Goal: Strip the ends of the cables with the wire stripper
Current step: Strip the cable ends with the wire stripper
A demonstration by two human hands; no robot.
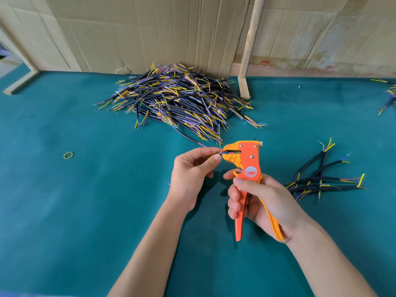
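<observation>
A: What do you see nearest?

B: I see the right hand (pixel 260 202) wrapped around both handles of the orange wire stripper (pixel 246 166), its head pointing up and left. The handles are spread apart.

A: And the left?

B: The left hand (pixel 192 170) pinches a cable (pixel 222 153) between thumb and forefinger, its end inside the stripper's mouth.

A: Farther out?

B: A small bundle of cables (pixel 321 181) lies to the right on the green table (pixel 85 200), a rubber band (pixel 68 155) to the left, and a big pile of cables (pixel 177 97) against the cardboard wall (pixel 150 28).
</observation>
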